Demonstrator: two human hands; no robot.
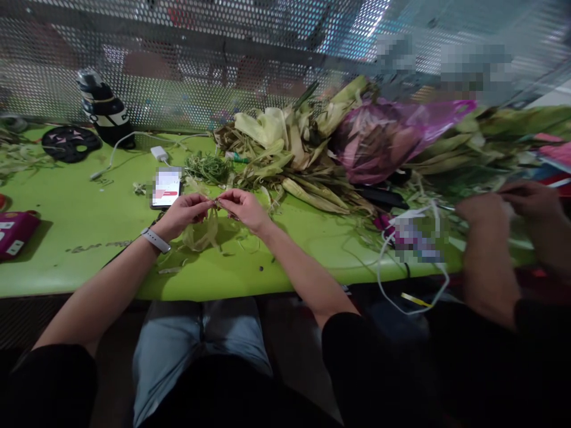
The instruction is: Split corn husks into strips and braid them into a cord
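My left hand [185, 211] and my right hand [244, 208] meet fingertip to fingertip over the green table [89, 261], both pinched shut on a pale strip of corn husk [203, 233] that loops down between them onto the table. A white band sits on my left wrist. Just behind my left hand lies a phone [166, 187] with its screen lit. A heap of corn husks [285, 151] is piled behind my right hand.
A pink plastic bag [383, 139] lies on the heap. Another person's hands [508, 217] work at the right beside a second phone [413, 238] and white cable. A dark bottle [104, 107], a black disc [71, 142], a charger [159, 153] and a magenta case [15, 232] sit left. Perforated metal screen behind.
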